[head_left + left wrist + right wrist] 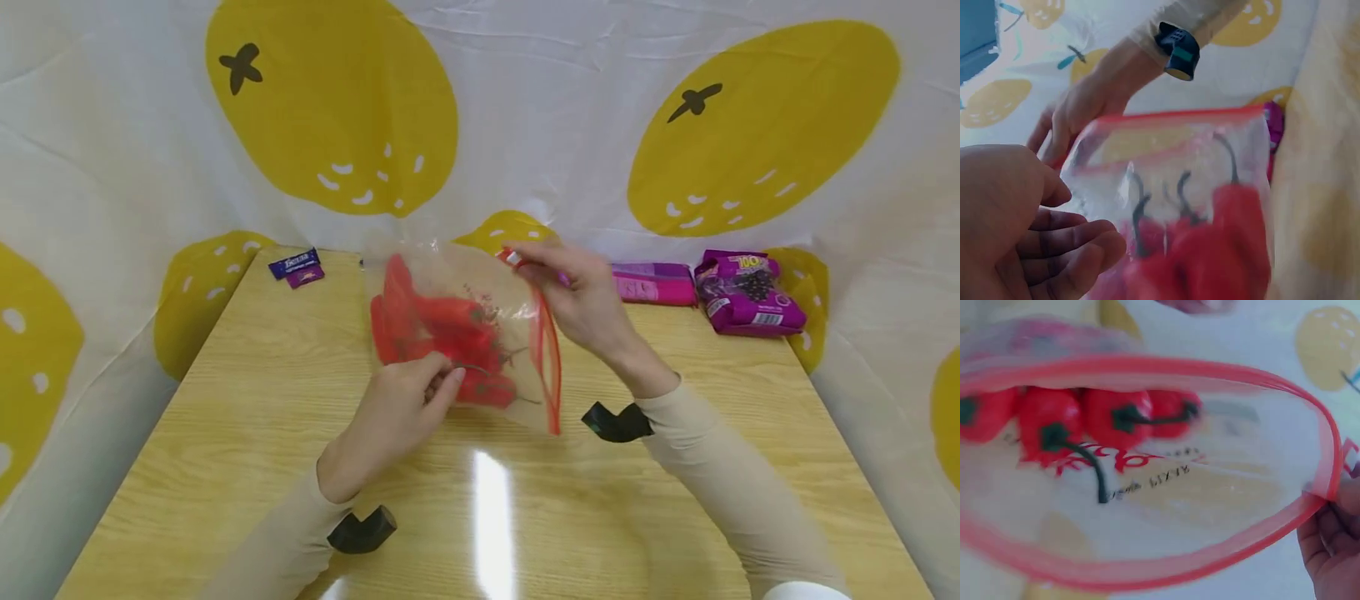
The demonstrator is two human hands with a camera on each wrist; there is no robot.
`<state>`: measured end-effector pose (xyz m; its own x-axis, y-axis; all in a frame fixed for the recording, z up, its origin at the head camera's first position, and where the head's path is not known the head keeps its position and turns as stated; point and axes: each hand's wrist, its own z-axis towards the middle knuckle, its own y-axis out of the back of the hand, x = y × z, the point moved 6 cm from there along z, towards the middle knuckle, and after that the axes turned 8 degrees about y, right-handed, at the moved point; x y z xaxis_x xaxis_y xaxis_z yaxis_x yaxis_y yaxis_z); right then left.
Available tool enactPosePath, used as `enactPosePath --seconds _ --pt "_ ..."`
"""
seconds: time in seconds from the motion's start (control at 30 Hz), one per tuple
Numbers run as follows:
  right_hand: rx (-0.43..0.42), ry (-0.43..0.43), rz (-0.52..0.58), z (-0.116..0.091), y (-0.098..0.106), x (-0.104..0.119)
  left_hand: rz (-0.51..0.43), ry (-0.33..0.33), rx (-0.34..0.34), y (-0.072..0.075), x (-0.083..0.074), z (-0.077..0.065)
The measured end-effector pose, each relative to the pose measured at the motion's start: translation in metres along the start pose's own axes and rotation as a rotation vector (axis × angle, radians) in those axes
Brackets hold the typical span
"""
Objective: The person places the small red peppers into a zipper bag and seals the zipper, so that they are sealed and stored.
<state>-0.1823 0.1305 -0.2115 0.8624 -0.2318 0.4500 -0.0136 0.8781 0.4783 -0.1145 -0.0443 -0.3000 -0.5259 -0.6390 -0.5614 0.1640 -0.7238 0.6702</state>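
A clear zip bag [525,321] with a red-edged mouth is tilted over the table, holding several red chili peppers [450,312] with green stems. My right hand [581,300] pinches the far corner of its mouth, beside a red and white slider. In the right wrist view the bag mouth [1241,550] gapes wide, pepper stems pointing toward it. My left hand [397,404] is at the near side of the bag, by the peppers. The left wrist view shows that hand's fingers [1072,240] loosely bent, apart from the thumb, with nothing between them.
Two small wrapped snacks, one blue [295,264] and one purple [305,276], lie at the table's back left. A pink and purple packet [656,283] and a plump purple bag [750,293] sit at the back right. A fruit-patterned curtain [540,100] hangs behind the wooden table [247,450].
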Motion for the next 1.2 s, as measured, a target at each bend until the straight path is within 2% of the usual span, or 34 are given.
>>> enactPosePath --seconds 0.1,0.17,0.23,0.33,0.43,0.53,0.63,0.7,0.77,0.83,0.9,0.97,1.03,1.1,1.2 --pt "0.042 0.13 0.003 0.017 0.025 0.027 -0.07 -0.063 -0.08 0.02 -0.008 0.001" --pt "0.094 0.204 -0.008 0.024 0.033 0.044 -0.112 -0.117 -0.142 0.036 -0.017 0.003" --pt "0.161 0.279 -0.041 0.029 0.031 0.06 -0.142 -0.167 -0.201 0.055 -0.029 0.007" --pt "0.237 0.386 -0.123 0.031 0.017 0.078 -0.128 -0.25 -0.275 0.079 -0.051 0.014" --pt "0.276 0.435 -0.168 0.028 -0.001 0.091 -0.088 -0.319 -0.28 0.09 -0.072 0.024" --pt "0.258 0.436 -0.169 0.026 -0.011 0.099 -0.047 -0.366 -0.258 0.094 -0.084 0.031" --pt "0.211 0.443 -0.156 0.025 -0.013 0.106 0.002 -0.395 -0.267 0.099 -0.085 0.035" --pt "0.185 0.457 -0.171 0.026 -0.013 0.111 -0.027 -0.379 -0.287 0.104 -0.079 0.038" --pt "0.197 0.446 -0.199 0.027 -0.014 0.111 -0.094 -0.339 -0.31 0.108 -0.07 0.042" --pt "0.264 0.384 -0.285 0.027 -0.014 0.108 -0.168 -0.293 -0.343 0.112 -0.061 0.045" --pt "0.399 0.247 -0.386 0.021 -0.013 0.096 -0.229 -0.25 -0.373 0.116 -0.052 0.046" --pt "0.557 0.08 -0.468 0.009 -0.008 0.08 -0.244 -0.23 -0.401 0.12 -0.046 0.046" --pt "0.649 -0.048 -0.493 -0.002 0.003 0.066 -0.268 -0.202 -0.417 0.125 -0.04 0.047" --pt "0.619 -0.099 -0.47 -0.007 0.017 0.061 -0.309 -0.175 -0.411 0.129 -0.034 0.048" --pt "0.445 0.001 -0.455 -0.003 0.04 0.07 -0.369 -0.138 -0.371 0.131 -0.028 0.049"
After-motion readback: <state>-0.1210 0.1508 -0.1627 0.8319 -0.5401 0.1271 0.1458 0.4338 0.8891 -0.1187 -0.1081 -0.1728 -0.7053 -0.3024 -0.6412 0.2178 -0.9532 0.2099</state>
